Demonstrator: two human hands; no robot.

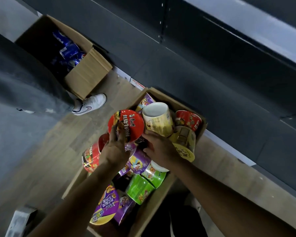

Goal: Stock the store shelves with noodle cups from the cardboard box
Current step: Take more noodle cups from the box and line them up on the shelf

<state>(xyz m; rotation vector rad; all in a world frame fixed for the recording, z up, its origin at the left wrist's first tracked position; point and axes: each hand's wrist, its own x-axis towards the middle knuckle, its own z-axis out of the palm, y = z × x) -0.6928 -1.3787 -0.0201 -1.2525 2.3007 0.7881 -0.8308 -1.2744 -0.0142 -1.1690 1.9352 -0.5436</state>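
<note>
An open cardboard box lies on the wooden floor, filled with several noodle cups in red, purple, green and yellow. My left hand grips a red noodle cup by its lid rim, lifted above the box's contents. My right hand holds a cream-yellow noodle cup from below, its white base turned toward the camera. The two held cups touch side by side. The dark, bare store shelves run diagonally just beyond the box.
A second cardboard box with blue packets stands at the upper left. Another person's grey trouser leg and white shoe are beside it. White price strips line the lowest shelf edge.
</note>
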